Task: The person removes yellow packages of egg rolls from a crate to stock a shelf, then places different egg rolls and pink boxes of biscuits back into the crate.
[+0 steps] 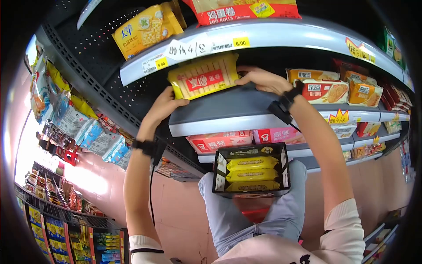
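Observation:
A yellow pack of egg rolls (pixel 205 78) with a red label is held between my two hands at the left end of the middle shelf (pixel 215 125). My left hand (pixel 168 106) grips its left lower corner, thumb along the bottom edge. At the pack's right end, my right hand (pixel 264 80) pinches the edge, with some fingers hidden behind it. Resting on my thighs is an open black carton (pixel 250 193), where three more yellow packs (pixel 252 175) lie stacked in a row.
Above are a yellow cracker pack (pixel 147 33) and a red egg roll pack (pixel 246 11) behind the upper shelf edge (pixel 285 33). Biscuit boxes (pixel 324 91) stand to the right. Pink packs (pixel 224 141) sit one level lower. Bagged snacks (pixel 81 121) hang at left.

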`<state>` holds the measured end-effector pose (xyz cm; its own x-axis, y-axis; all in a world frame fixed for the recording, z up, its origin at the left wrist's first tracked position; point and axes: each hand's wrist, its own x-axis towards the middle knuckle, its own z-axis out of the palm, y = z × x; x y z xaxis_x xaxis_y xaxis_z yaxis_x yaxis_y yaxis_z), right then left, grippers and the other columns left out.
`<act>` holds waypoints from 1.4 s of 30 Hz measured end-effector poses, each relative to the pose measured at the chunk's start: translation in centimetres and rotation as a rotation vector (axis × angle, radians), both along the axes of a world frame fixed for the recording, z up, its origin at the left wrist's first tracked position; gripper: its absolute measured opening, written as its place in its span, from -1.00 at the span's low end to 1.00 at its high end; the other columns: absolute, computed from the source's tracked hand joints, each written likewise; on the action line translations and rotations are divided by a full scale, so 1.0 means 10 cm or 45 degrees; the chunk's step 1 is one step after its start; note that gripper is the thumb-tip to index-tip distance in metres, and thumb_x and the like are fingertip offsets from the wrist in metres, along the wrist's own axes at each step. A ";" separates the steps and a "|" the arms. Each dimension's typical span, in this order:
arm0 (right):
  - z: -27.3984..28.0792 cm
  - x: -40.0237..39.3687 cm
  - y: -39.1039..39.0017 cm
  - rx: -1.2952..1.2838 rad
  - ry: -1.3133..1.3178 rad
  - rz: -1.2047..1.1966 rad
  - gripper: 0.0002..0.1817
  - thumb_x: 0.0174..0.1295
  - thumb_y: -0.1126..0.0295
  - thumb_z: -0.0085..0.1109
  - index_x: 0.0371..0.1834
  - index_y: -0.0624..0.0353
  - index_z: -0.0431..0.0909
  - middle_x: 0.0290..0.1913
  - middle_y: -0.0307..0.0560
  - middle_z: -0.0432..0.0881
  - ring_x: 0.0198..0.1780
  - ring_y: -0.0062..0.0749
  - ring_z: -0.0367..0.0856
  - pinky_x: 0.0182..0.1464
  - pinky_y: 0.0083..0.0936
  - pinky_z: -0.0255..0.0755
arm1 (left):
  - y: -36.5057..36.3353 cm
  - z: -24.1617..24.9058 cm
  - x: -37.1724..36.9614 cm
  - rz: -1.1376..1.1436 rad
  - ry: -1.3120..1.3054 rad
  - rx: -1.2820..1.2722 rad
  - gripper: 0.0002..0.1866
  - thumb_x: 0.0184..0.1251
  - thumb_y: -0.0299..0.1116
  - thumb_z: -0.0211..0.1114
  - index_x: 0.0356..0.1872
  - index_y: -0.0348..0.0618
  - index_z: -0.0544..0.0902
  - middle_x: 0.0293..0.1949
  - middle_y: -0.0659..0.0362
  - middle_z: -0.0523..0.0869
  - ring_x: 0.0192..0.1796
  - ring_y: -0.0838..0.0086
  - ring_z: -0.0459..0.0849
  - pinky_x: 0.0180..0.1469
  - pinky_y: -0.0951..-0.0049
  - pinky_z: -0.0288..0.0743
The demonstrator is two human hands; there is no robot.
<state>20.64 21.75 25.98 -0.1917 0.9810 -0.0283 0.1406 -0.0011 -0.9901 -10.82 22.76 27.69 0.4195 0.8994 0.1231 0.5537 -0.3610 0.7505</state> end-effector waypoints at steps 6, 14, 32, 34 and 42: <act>-0.07 0.21 -1.44 0.430 0.152 0.149 -0.26 0.09 0.33 0.31 0.34 0.25 0.21 0.33 -0.01 0.28 0.41 -0.36 0.11 0.40 -0.47 -0.09 | -1.25 -0.09 -0.03 0.047 -0.158 0.240 -0.41 0.07 -0.35 0.40 0.15 -0.24 0.40 0.05 0.06 0.51 0.19 0.32 0.44 0.26 0.27 0.21; -1.48 0.45 -2.30 0.108 0.001 -0.024 -0.56 0.08 0.52 0.24 0.08 0.26 0.42 0.02 -0.06 0.52 0.09 -0.35 0.42 0.14 -0.40 0.28 | -1.94 -1.39 0.14 -0.027 -0.193 -0.088 -0.77 0.06 -0.43 0.39 -0.27 -0.32 0.61 -0.37 0.10 0.59 -0.23 0.39 0.57 -0.17 0.42 0.42; -1.84 0.38 -2.15 0.287 -1.636 0.176 -0.57 -0.02 0.22 0.33 -0.02 0.01 0.58 0.37 0.20 0.17 0.48 0.19 -0.17 0.37 0.32 -0.43 | -1.46 -2.26 0.33 -0.233 1.001 0.222 -0.25 0.18 0.15 0.18 0.33 -0.06 0.33 0.45 -0.22 -0.31 0.47 -0.16 -0.46 0.35 -0.26 -0.36; -1.86 0.39 -2.15 0.320 -1.598 0.177 -0.57 -0.05 0.21 0.35 -0.05 0.01 0.60 0.41 0.19 0.10 0.47 0.22 -0.18 0.37 0.33 -0.39 | -1.47 -2.23 0.30 -0.219 0.960 0.136 -0.26 0.18 0.14 0.19 0.33 -0.05 0.33 0.45 -0.22 -0.31 0.46 -0.16 -0.47 0.35 -0.25 -0.36; -1.79 0.29 -2.00 0.354 -1.639 0.086 -0.64 -0.11 0.20 0.38 -0.19 0.00 0.67 0.47 0.15 -0.09 0.47 0.26 -0.21 0.36 0.28 -0.23 | -1.57 -2.23 0.18 -0.208 0.859 0.131 -0.30 0.21 0.14 0.17 0.30 -0.02 0.37 0.45 -0.21 -0.27 0.47 -0.14 -0.46 0.36 -0.22 -0.35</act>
